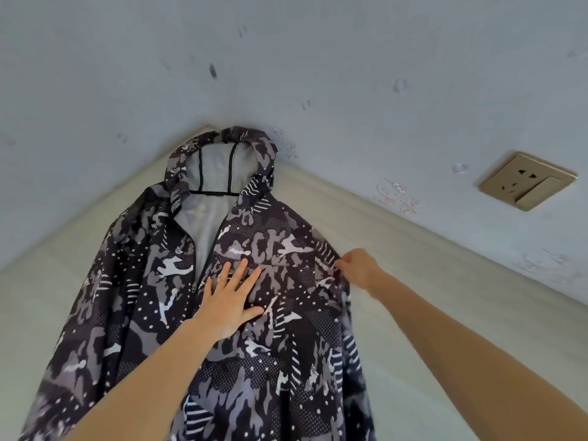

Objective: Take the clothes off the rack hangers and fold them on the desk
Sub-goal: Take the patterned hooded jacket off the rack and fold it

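One jacket [178,313], two hands, one socket [526,181]

A pale beige desk [429,281] carries a dark camouflage-print hooded jacket [152,313] spread flat.

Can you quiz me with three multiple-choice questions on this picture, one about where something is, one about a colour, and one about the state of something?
1. Where does the left hand rest?
A. on the wall socket
B. flat on the front of the jacket, just right of its zip as seen in the picture
C. on the hood

2. What colours is the jacket?
A. black, grey and white pattern
B. plain red
C. yellow and green stripes

3. What is the right hand doing?
A. hanging idle
B. lying flat on the desk
C. pinching the jacket's fabric at the shoulder edge

Answers: 1 B, the palm and spread fingers lie on the chest panel. 2 A, a camouflage print in those tones. 3 C, its fingers close on the cloth there.
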A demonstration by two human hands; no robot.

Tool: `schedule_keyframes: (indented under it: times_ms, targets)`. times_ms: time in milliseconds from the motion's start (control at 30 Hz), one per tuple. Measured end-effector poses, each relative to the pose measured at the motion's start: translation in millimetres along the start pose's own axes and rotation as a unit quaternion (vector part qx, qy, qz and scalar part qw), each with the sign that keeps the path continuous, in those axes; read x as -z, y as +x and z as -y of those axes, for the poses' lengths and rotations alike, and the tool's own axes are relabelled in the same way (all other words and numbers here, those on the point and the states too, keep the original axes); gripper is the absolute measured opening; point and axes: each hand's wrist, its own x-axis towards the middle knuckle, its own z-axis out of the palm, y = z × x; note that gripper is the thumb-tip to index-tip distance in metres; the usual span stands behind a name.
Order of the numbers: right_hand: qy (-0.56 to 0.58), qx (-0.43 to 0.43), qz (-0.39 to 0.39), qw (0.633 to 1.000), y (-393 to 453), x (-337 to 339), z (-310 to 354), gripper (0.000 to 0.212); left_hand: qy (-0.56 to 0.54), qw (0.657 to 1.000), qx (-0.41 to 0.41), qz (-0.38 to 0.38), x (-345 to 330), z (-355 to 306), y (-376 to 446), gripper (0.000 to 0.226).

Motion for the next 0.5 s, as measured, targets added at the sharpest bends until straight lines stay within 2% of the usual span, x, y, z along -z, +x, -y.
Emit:
schedule_keyframes:
  times_ms: [100,167,267,367,500]
  targets:
    - [-0.003,0.045,-0.06,0.997,-1.5,20.6,2.7,0.032,0.004,1.0,-0.014,0.008,1.5,-0.4,0.8,0.083]
    - [0.049,0.056,-0.051,0.996,-4.7,20.2,5.0,0.035,0.0,1.0,-0.01,0.017,2.9,-1.6,2.7,0.085]
    - [0.155,-0.015,0.044,0.987,-8.9,11.6,-18.3,0.055,-0.004,0.999,-0.005,0.033,7.2,-1.3,6.7,0.088]
    - [0.221,-0.08,0.161,0.959,-22.6,6.1,-50.7,0.07,-0.003,0.999,0.002,0.048,9.8,-2.0,7.3,0.09]
    - [0.279,-0.124,0.288,0.908,-41.7,4.3,-78.0,0.045,0.002,0.998,0.005,0.06,12.8,-4.9,7.3,0.091]
